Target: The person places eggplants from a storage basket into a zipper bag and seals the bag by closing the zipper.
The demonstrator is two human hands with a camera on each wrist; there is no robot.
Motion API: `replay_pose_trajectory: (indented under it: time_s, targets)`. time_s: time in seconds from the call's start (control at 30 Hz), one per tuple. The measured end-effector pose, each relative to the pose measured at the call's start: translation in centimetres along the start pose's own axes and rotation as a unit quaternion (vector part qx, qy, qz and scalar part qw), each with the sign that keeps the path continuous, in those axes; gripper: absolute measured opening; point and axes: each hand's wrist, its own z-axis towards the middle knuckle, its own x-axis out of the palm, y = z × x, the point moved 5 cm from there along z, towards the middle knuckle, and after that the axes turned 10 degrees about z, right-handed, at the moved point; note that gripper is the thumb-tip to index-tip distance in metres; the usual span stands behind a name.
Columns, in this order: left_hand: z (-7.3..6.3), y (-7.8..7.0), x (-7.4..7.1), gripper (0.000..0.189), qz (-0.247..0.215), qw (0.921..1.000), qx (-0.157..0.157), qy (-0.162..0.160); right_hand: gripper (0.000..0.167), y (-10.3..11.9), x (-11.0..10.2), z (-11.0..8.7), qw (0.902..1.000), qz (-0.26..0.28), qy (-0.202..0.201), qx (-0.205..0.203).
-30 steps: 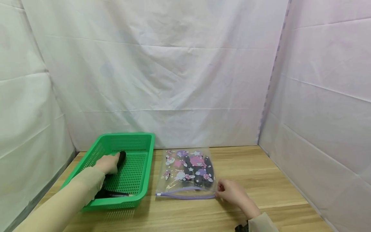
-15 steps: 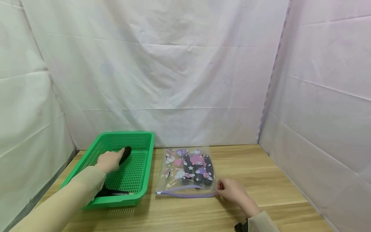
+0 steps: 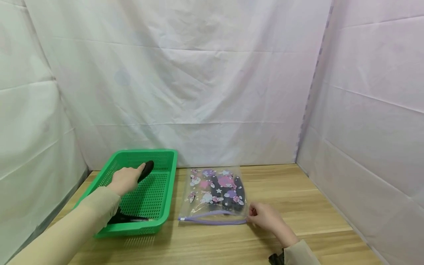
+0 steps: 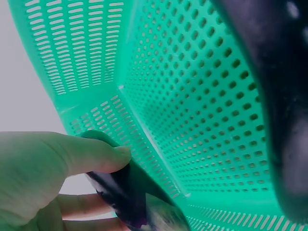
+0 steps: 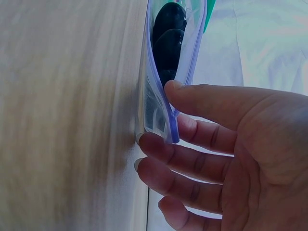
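My left hand (image 3: 125, 180) grips a dark eggplant (image 3: 146, 171) over the green basket (image 3: 173, 184), its rounded end pointing up and away. In the left wrist view the thumb lies across this eggplant (image 4: 127, 187), with fingers behind it. A second eggplant (image 3: 127, 219) lies in the basket's near end. To the right, a clear zip bag (image 3: 195, 207) printed with cartoon figures lies flat, its purple-edged mouth parted toward me. Dark eggplants (image 5: 168, 53) show inside it. My right hand (image 3: 266, 219) pinches the right corner of the bag's mouth between thumb and fingers.
The wooden table (image 3: 298, 191) carries the basket at left and the bag in the middle. A white cloth (image 3: 198, 92) hangs behind it, with more cloth on both sides. A white slider (image 3: 182, 219) sits at the left end of the bag's zip.
My left hand has lifted the eggplant up from the basket's floor, slightly rightward and away from me. The right hand keeps its pinch on the bag's corner, in the same place.
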Motion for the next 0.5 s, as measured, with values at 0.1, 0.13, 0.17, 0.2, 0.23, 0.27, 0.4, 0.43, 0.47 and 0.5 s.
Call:
replay_pose_trajectory:
  time_s: [0.1, 0.13, 0.17, 0.2, 0.23, 0.27, 0.4, 0.43, 0.47, 0.5]
  targets:
    - [0.1, 0.0, -0.6, 0.061, 0.000, 1.0000, 0.001, -0.007, 0.026, -0.1, -0.1, 0.1, 1.0000, 0.000, 0.001, 0.002]
    - [0.1, 0.0, -0.8, 0.062, 0.002, 1.0000, 0.000, -0.008, 0.026, -0.2, -0.1, 0.1, 1.0000, -0.002, 0.002, 0.004]
    - [0.1, 0.0, -0.9, 0.062, 0.004, 1.0000, 0.000, -0.009, 0.026, -0.2, -0.1, 0.2, 1.0000, -0.003, 0.003, 0.004]
    - [0.1, 0.0, -1.0, 0.062, 0.006, 0.9999, -0.002, -0.009, 0.027, -0.2, -0.1, 0.2, 1.0000, -0.003, 0.004, 0.004]
    - [0.0, 0.1, -1.1, 0.062, 0.008, 0.9999, -0.002, -0.009, 0.027, -0.3, 0.0, 0.1, 1.0000, -0.003, 0.005, 0.004]
    - [0.0, 0.1, -1.2, 0.062, 0.011, 0.9999, -0.002, -0.010, 0.027, -0.3, 0.0, 0.1, 1.0000, -0.004, 0.006, 0.003]
    - [-0.2, 0.2, -1.5, 0.060, 0.007, 0.9999, -0.001, -0.014, 0.027, -0.3, 0.1, -0.1, 1.0000, -0.003, 0.004, -0.005]
    - [-0.3, 0.2, -1.6, 0.060, 0.003, 0.9999, -0.001, -0.013, 0.027, -0.3, 0.1, -0.1, 1.0000, -0.004, 0.004, -0.008]
    - [-0.3, 0.3, -1.7, 0.060, -0.001, 0.9999, -0.001, -0.014, 0.027, -0.2, 0.1, -0.1, 0.9999, -0.004, 0.004, -0.009]
    - [-0.3, 0.4, -1.8, 0.061, -0.006, 0.9999, -0.002, -0.013, 0.027, -0.2, 0.0, -0.1, 0.9999, -0.004, 0.004, -0.010]
